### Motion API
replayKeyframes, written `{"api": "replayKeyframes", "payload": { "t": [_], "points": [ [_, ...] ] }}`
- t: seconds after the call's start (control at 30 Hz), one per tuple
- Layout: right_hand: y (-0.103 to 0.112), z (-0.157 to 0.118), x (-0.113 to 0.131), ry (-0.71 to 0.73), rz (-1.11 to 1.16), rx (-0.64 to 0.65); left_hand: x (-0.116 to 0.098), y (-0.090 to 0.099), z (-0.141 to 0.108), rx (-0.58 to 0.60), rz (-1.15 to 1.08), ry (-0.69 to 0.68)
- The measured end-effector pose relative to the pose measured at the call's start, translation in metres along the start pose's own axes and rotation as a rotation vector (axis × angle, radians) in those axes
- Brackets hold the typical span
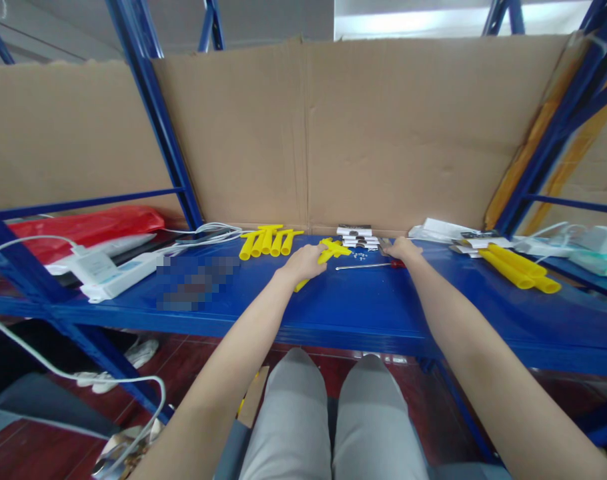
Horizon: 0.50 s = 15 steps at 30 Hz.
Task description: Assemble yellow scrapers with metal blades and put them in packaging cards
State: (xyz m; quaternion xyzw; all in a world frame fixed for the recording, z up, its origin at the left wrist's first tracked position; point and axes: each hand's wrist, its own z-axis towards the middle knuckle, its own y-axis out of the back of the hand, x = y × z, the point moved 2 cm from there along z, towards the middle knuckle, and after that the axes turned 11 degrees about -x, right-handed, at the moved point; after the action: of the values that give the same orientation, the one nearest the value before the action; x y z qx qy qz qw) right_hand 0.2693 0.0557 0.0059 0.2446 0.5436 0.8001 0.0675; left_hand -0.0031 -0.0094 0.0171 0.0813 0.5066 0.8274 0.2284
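My left hand (306, 262) is closed around a yellow plastic handle (335, 249) with a branched head, its round tube end showing below the fingers. To its right, my right hand (404, 249) has its fingers closed on a small flat grey piece (384, 247), too small to make out clearly. Just in front of that hand lies a screwdriver (366, 266) with a red grip. Tiny loose screws (359, 255) are scattered between the hands. Behind them sit stacked small black-and-white packets (357, 237).
Several yellow handles (268, 241) lie in a row at left. More yellow tubes (518, 267) rest at right beside packets (478, 241). A white power strip (126, 275) with cables and a red bag (93, 230) occupy the far left. Cardboard (383, 133) walls the back; blue posts (158, 113) flank the shelf.
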Motion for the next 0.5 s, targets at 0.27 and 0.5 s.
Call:
{"api": "replayKeyframes", "payload": {
  "t": [0.27,0.5],
  "points": [
    [-0.005,0.007,-0.003,-0.014,0.046,0.018,0.0,-0.001,0.0,-0.005,-0.005,-0.004],
    [-0.033,0.038,-0.017,0.07,0.191,-0.012,0.0,-0.001,-0.001,-0.011,-0.009,-0.018]
  ]
}}
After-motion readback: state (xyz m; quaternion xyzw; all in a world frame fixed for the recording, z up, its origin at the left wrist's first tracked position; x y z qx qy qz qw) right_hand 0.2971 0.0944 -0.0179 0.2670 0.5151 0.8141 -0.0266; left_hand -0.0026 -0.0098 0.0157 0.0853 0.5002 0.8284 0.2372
